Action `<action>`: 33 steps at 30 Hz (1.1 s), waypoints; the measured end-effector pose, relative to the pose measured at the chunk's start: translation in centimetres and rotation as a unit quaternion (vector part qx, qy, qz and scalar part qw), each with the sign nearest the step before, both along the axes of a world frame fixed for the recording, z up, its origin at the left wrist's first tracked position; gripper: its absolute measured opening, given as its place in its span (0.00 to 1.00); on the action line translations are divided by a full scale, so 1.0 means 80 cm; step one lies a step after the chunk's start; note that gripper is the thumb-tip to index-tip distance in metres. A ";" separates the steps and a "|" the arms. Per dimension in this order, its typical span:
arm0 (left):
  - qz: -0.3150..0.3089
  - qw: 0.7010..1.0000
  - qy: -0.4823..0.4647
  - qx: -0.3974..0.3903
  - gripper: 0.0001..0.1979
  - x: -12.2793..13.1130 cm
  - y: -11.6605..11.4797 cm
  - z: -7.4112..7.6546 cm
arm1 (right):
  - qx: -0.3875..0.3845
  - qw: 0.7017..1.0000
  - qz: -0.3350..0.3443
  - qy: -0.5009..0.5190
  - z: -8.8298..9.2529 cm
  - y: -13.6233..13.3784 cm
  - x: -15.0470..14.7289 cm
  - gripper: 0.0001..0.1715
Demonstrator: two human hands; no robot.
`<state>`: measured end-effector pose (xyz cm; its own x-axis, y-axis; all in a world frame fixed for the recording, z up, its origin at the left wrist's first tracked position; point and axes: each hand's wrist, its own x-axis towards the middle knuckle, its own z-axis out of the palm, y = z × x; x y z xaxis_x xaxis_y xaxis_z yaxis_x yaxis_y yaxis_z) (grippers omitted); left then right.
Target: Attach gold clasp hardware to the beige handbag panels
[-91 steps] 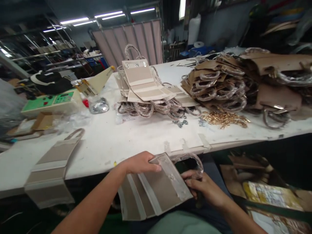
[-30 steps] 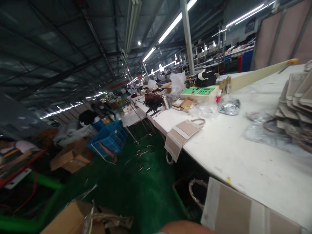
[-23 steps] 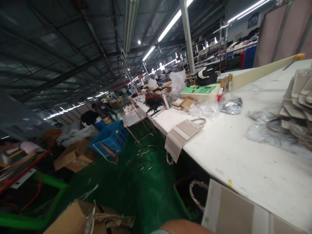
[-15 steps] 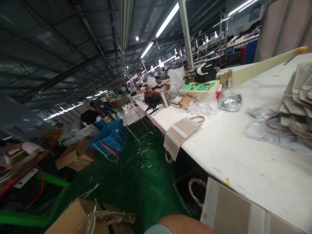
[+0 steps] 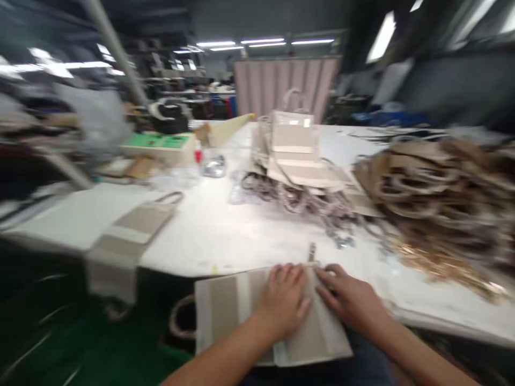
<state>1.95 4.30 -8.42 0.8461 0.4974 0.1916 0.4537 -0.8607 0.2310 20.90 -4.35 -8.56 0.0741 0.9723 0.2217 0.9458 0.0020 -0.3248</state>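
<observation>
A beige bag panel (image 5: 223,305) with pale bands lies across the table's front edge and over my lap, a looped handle (image 5: 183,317) hanging from its left side. My left hand (image 5: 285,295) rests flat on the panel with its fingers stretched out. At the panel's upper right edge my right hand (image 5: 350,295) has its fingers bent and closed on the edge; blur hides the fingertips in part. Just beyond that edge, a short strap with a metal piece (image 5: 312,252) sticks up between the two hands.
Another handled bag panel (image 5: 132,222) droops over the table edge at left. Stacked beige bags (image 5: 295,142) stand mid-table, a brown heap of bag pieces (image 5: 426,187) at right, with gold-coloured metal parts (image 5: 442,268) before it. A green-topped machine (image 5: 156,141) sits at back left.
My view has swung right from the aisle to the table. Both hands have come into view on the bag panel, where only part of an arm showed before.
</observation>
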 end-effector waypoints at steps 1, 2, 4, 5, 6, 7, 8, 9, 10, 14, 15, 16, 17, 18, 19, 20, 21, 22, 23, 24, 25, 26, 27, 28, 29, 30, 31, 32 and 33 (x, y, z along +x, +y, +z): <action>-0.012 1.000 -0.019 0.002 0.28 0.007 0.012 -0.009 | -0.038 0.999 -0.035 -0.003 0.012 -0.019 0.016 0.24; -0.022 0.999 -0.043 0.006 0.27 0.013 0.022 -0.018 | -0.060 0.996 -0.066 0.004 0.022 -0.030 0.028 0.25; -0.044 0.996 -0.071 0.017 0.28 0.021 0.032 -0.031 | -0.064 0.990 -0.118 0.033 0.035 -0.041 0.046 0.20; -0.049 0.996 -0.078 0.022 0.28 0.021 0.032 -0.033 | -0.056 0.988 -0.137 0.047 0.038 -0.044 0.055 0.18; -0.052 0.995 -0.079 0.026 0.28 0.019 0.030 -0.033 | -0.049 0.985 -0.154 0.057 0.040 -0.046 0.066 0.16; -0.052 0.995 -0.079 0.029 0.28 0.017 0.027 -0.031 | -0.046 0.982 -0.170 0.063 0.039 -0.047 0.079 0.15; -0.050 0.995 -0.077 0.032 0.28 0.015 0.025 -0.028 | -0.051 0.979 -0.188 0.064 0.038 -0.048 0.093 0.15; -0.047 0.995 -0.077 0.034 0.27 0.014 0.023 -0.026 | -0.062 0.974 -0.207 0.061 0.035 -0.046 0.109 0.15; -0.043 0.995 -0.077 0.036 0.28 0.013 0.023 -0.025 | -0.076 0.970 -0.224 0.056 0.033 -0.042 0.125 0.15; -0.041 0.995 -0.081 0.038 0.28 0.016 0.025 -0.026 | -0.111 0.956 -0.270 0.029 0.025 -0.009 0.175 0.20; -0.041 0.995 -0.081 0.038 0.29 0.016 0.026 -0.027 | -0.112 0.953 -0.280 0.022 0.024 0.001 0.183 0.22; -0.042 0.995 -0.082 0.038 0.29 0.016 0.026 -0.027 | -0.114 0.950 -0.289 0.016 0.022 0.011 0.188 0.24; -0.042 0.995 -0.082 0.036 0.29 0.016 0.026 -0.028 | -0.117 0.947 -0.298 0.011 0.021 0.021 0.191 0.25; -0.041 0.995 -0.082 0.033 0.29 0.016 0.026 -0.028 | -0.121 0.945 -0.305 0.006 0.019 0.029 0.193 0.26; -0.041 0.995 -0.082 0.030 0.29 0.016 0.025 -0.028 | -0.126 0.942 -0.311 0.003 0.016 0.035 0.194 0.25; -0.040 0.996 -0.082 0.025 0.29 0.016 0.025 -0.028 | -0.131 0.939 -0.317 0.000 0.014 0.040 0.194 0.25; -0.040 0.996 -0.080 0.020 0.29 0.015 0.025 -0.028 | -0.135 0.937 -0.323 -0.002 0.012 0.043 0.194 0.23; -0.040 0.996 -0.079 0.015 0.29 0.015 0.025 -0.028 | -0.138 0.934 -0.329 -0.004 0.010 0.044 0.193 0.23; -0.040 0.996 -0.076 0.010 0.29 0.015 0.024 -0.028 | -0.140 0.932 -0.336 -0.005 0.009 0.045 0.193 0.22; -0.041 0.997 -0.071 0.005 0.29 0.015 0.024 -0.027 | -0.140 0.930 -0.340 -0.006 0.008 0.046 0.194 0.22; -0.042 0.997 -0.067 0.001 0.30 0.015 0.023 -0.027 | -0.140 0.929 -0.343 -0.006 0.007 0.046 0.194 0.21; -0.043 0.997 -0.063 -0.003 0.30 0.015 0.023 -0.026 | -0.140 0.928 -0.344 -0.006 0.007 0.046 0.195 0.20; -0.045 0.997 -0.059 -0.007 0.30 0.015 0.022 -0.026 | -0.139 0.929 -0.344 -0.005 0.007 0.047 0.196 0.19; -0.045 0.997 -0.055 -0.010 0.30 0.015 0.022 -0.026 | -0.140 0.929 -0.343 -0.005 0.006 0.048 0.197 0.18; -0.045 0.997 -0.053 -0.013 0.30 0.015 0.021 -0.025 | -0.140 0.929 -0.341 -0.004 0.006 0.050 0.198 0.17; -0.045 0.997 -0.053 -0.015 0.30 0.015 0.021 -0.025 | -0.141 0.930 -0.341 -0.003 0.006 0.051 0.199 0.17; -0.044 0.997 -0.054 -0.016 0.31 0.015 0.020 -0.024 | -0.141 0.930 -0.341 -0.002 0.006 0.053 0.200 0.18; -0.043 0.997 -0.055 -0.018 0.31 0.015 0.019 -0.024 | -0.141 0.930 -0.341 0.000 0.006 0.054 0.201 0.20; -0.043 0.997 -0.057 -0.019 0.31 0.015 0.019 -0.024 | -0.142 0.930 -0.340 0.002 0.005 0.055 0.203 0.22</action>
